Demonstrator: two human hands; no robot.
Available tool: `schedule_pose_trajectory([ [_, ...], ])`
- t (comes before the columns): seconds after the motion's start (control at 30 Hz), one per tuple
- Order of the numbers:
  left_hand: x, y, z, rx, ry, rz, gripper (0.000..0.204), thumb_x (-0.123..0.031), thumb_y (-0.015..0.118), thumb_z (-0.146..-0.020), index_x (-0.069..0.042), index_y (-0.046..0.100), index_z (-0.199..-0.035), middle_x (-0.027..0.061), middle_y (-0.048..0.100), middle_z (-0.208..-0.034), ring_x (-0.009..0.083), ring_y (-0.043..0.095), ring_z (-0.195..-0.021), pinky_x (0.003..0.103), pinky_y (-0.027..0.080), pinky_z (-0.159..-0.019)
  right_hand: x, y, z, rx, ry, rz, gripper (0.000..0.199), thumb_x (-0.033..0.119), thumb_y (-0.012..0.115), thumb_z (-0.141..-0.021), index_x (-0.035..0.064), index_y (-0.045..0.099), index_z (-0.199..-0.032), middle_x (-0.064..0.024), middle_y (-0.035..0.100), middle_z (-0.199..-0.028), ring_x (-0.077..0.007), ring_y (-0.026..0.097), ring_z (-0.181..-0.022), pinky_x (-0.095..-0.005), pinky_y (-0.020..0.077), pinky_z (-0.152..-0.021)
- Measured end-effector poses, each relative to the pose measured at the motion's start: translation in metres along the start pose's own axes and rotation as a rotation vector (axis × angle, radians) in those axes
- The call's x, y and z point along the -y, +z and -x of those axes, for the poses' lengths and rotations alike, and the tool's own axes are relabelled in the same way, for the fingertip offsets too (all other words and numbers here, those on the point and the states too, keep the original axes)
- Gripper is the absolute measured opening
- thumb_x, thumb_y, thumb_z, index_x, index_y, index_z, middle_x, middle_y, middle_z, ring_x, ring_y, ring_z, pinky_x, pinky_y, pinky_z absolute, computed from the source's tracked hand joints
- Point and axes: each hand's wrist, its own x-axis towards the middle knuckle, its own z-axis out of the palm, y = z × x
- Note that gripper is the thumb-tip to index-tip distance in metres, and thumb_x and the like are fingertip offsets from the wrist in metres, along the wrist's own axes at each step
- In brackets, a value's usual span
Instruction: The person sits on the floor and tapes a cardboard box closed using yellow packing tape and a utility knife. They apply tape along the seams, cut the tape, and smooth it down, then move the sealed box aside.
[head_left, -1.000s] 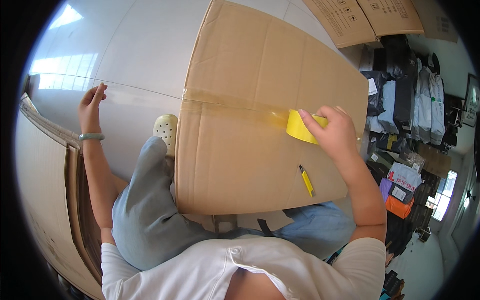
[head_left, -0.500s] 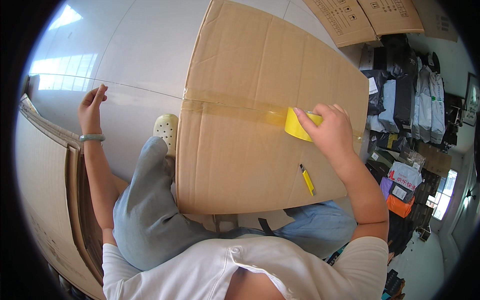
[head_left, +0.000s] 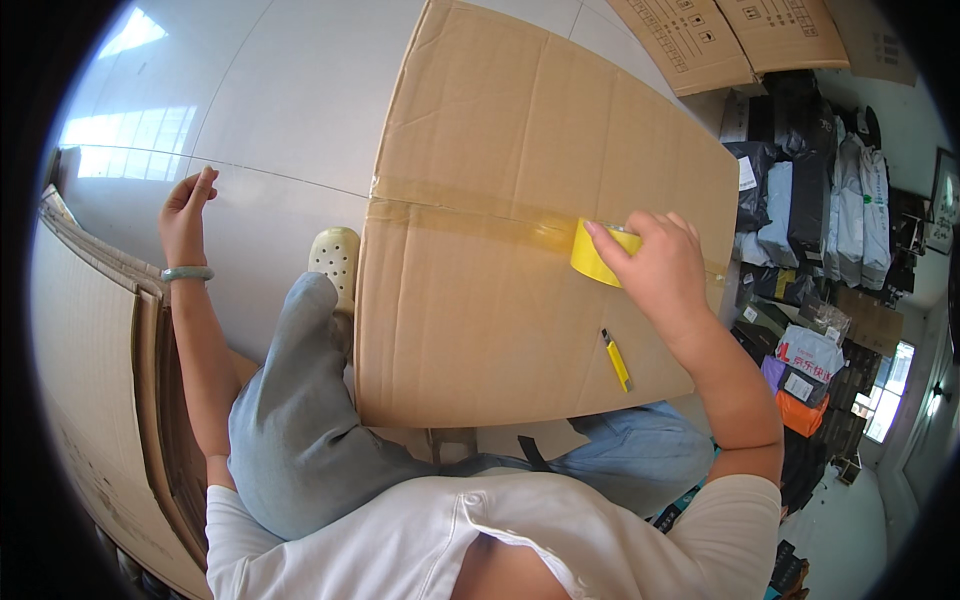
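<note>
A large brown cardboard box (head_left: 480, 330) lies in front of my legs. My right hand (head_left: 665, 265) is closed round a roll of yellow packing tape (head_left: 598, 252), which rests on the top of the box. Along the centre seam, a clear tape strip (head_left: 470, 222) runs from the left edge to the roll. On the right part of the box lies a yellow utility knife (head_left: 617, 360). Away to the left, above the floor, my left hand (head_left: 187, 215) is closed with thumb and fingers pressed together. Whatever it may hold is hidden.
Flattened cardboard sheets (head_left: 95, 350) stand at the left. Printed cartons (head_left: 700, 45) are at the far right, and piles of bagged parcels (head_left: 800, 190) line the right side. My shoe (head_left: 335, 262) sits on the tiled floor (head_left: 270, 90) beside the box.
Both hands stay almost where they were. The tape roll is still in my right hand at the same spot on the seam, tilted very slightly differently.
</note>
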Motion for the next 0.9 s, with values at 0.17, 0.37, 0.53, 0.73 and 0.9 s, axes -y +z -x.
schedule_pose_trajectory([
  [0.17,-0.001,0.001,0.000,-0.004,0.001,-0.009,0.029,-0.028,0.074,-0.082,-0.002,0.071,-0.092,0.0026,0.068,-0.087,0.0088,0.055,-0.078,0.024,0.045,-0.079,0.001,-0.001,-0.003,0.015,0.009,0.005,0.042,0.039,0.071,-0.077,0.0003,0.060,-0.065,-0.0159,0.062,-0.067,-0.0323,0.055,-0.067,-0.0409,0.0433,-0.068],
  [0.37,0.002,0.000,-0.002,-0.001,-0.009,-0.001,0.029,-0.028,0.074,-0.081,-0.002,0.070,-0.093,0.0028,0.068,-0.087,0.0091,0.056,-0.078,0.024,0.045,-0.079,0.005,0.001,-0.004,0.031,0.006,0.038,0.043,0.042,0.067,-0.079,0.0018,0.060,-0.064,-0.0137,0.061,-0.065,-0.0300,0.054,-0.067,-0.0398,0.0407,-0.069],
  [0.53,-0.004,0.000,0.001,-0.005,-0.011,-0.016,0.030,-0.029,0.074,-0.081,-0.001,0.071,-0.093,0.0030,0.068,-0.087,0.0092,0.056,-0.077,0.024,0.044,-0.078,0.012,0.005,-0.007,0.046,-0.006,0.105,0.043,0.043,0.066,-0.080,0.0014,0.063,-0.068,-0.0137,0.062,-0.067,-0.0302,0.055,-0.070,-0.0404,0.0406,-0.071],
  [0.73,-0.012,0.005,0.005,0.003,0.003,-0.033,0.031,-0.030,0.074,-0.081,-0.001,0.071,-0.091,0.0030,0.068,-0.085,0.0093,0.056,-0.076,0.023,0.044,-0.076,0.004,-0.011,-0.003,0.014,0.038,0.030,0.040,0.039,0.069,-0.078,0.0013,0.062,-0.067,-0.0145,0.061,-0.067,-0.0305,0.055,-0.070,-0.0410,0.0418,-0.069],
  [0.9,-0.006,0.004,0.007,0.009,0.016,-0.046,0.032,-0.031,0.074,-0.081,-0.001,0.071,-0.090,0.0021,0.067,-0.081,0.0087,0.056,-0.075,0.023,0.044,-0.073,0.004,-0.068,0.000,0.025,0.126,-0.146,0.035,0.029,0.074,-0.076,0.0001,0.057,-0.066,-0.0142,0.056,-0.065,-0.0290,0.052,-0.065,-0.0378,0.0410,-0.060],
])
